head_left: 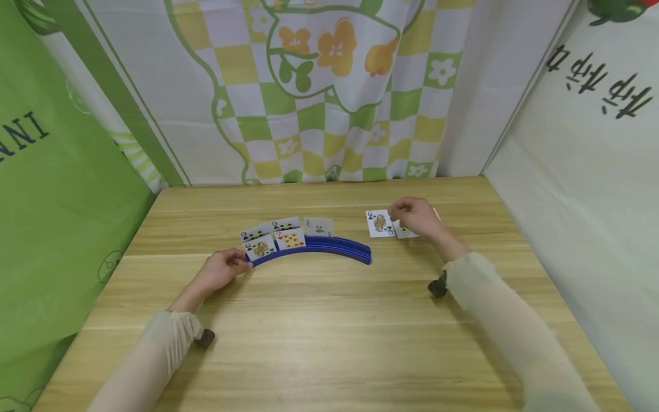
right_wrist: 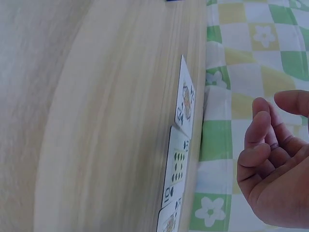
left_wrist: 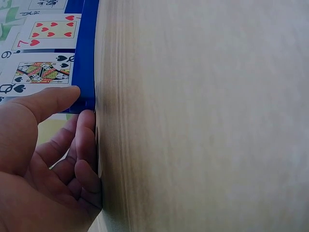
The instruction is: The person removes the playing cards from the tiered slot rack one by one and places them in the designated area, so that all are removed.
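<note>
A curved blue card holder stands on the table with playing cards in it. My left hand grips its left end, the thumb on the front near the queen of spades and the other fingers curled at the end. Beside the queen is the seven of hearts; two partly covered black-suited cards stand behind. A joker-like card is farther right. Over the loose cards hovers my right hand, fingers loosely bent, holding nothing. Beneath it lie a queen of clubs and a black ten.
A third face card lies at the right end of the loose row, mostly hidden by the hand in the head view. Behind the table's far edge hangs a checked curtain. Fabric walls stand at left and right.
</note>
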`<action>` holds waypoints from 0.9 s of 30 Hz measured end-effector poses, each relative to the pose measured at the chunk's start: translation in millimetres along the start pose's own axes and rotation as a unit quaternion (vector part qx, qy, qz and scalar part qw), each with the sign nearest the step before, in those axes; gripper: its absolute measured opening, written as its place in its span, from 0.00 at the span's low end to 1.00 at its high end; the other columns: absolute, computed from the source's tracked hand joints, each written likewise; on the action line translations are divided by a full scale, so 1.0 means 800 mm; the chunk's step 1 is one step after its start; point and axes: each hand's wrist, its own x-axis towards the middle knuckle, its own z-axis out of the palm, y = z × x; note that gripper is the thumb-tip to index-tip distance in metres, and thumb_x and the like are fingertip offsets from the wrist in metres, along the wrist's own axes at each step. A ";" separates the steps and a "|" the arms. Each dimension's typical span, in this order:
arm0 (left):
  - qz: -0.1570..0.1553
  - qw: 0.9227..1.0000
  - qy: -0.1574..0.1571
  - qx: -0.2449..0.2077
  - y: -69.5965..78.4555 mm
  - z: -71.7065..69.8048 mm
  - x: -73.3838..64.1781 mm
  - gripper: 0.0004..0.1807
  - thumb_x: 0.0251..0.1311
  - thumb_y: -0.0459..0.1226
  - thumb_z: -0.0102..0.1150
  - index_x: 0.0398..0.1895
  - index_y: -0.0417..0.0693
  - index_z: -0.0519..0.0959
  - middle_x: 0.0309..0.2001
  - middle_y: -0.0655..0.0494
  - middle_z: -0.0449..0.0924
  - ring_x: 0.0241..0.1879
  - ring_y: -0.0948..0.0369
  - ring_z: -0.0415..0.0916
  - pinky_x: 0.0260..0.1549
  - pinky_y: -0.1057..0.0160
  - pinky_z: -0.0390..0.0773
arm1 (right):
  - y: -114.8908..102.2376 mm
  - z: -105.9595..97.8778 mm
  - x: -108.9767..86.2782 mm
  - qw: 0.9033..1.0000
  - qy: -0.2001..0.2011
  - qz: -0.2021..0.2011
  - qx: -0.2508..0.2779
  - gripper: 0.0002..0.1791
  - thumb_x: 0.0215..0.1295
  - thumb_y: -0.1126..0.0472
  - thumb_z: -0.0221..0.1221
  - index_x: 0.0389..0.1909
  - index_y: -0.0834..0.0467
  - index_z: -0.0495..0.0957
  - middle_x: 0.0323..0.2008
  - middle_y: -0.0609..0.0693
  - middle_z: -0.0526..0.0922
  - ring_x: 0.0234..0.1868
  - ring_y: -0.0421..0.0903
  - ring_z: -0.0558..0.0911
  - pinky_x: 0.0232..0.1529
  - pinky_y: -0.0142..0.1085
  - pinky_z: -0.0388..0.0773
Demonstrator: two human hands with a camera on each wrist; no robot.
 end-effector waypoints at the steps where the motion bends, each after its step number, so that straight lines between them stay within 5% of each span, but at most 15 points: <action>1: 0.000 1.000 0.000 0.000 0.000 0.000 0.000 0.20 0.62 0.42 0.66 0.50 0.35 0.80 0.37 0.48 0.85 0.34 0.62 0.77 0.33 0.65 0.76 | -0.001 0.001 0.000 1.000 -0.002 -0.002 -0.002 0.18 0.75 0.51 0.51 0.53 0.58 0.80 0.47 0.59 0.85 0.42 0.52 0.82 0.39 0.36 0.76; 17: 0.003 1.000 0.006 0.001 0.000 0.001 -0.001 0.20 0.62 0.41 0.66 0.49 0.35 0.80 0.36 0.49 0.85 0.33 0.62 0.76 0.32 0.66 0.75 | -0.027 0.020 -0.006 0.999 -0.026 -0.021 0.022 0.19 0.73 0.53 0.54 0.55 0.60 0.79 0.47 0.59 0.85 0.45 0.60 0.82 0.43 0.45 0.79; 27: 0.005 1.000 0.008 -0.001 0.000 0.002 -0.001 0.20 0.62 0.42 0.66 0.50 0.35 0.80 0.36 0.49 0.84 0.33 0.62 0.76 0.33 0.66 0.75 | -0.045 0.033 -0.009 0.998 -0.035 -0.028 0.054 0.14 0.72 0.52 0.56 0.49 0.56 0.82 0.42 0.58 0.86 0.39 0.54 0.82 0.39 0.42 0.77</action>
